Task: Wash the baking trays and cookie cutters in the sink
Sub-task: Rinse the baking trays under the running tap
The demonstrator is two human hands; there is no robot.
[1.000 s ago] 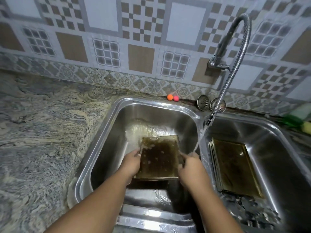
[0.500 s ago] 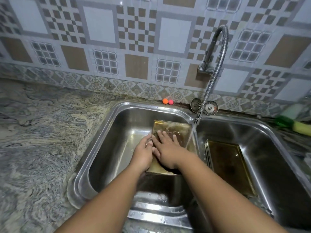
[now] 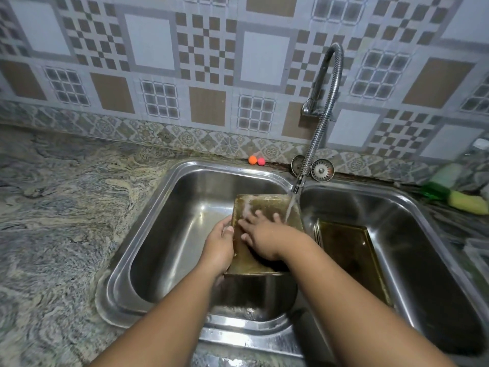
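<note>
- Head view: the left hand (image 3: 218,247) is gripping the left edge of a brown baking tray (image 3: 270,205), fingers (image 3: 228,230) curled round it.
- The right hand (image 3: 264,238) is lying flat on the tray's face, fingers (image 3: 258,215) spread.
- The tray is tilting up inside the left basin of the sink (image 3: 185,170), far edge below the faucet (image 3: 328,102).
- The water (image 3: 289,210) is running onto its right side.
- A second tray (image 3: 346,258) is lying in the right basin.
- Two small balls (image 3: 252,160), orange and pink, are sitting on the worktop (image 3: 66,207) behind the sink.
</note>
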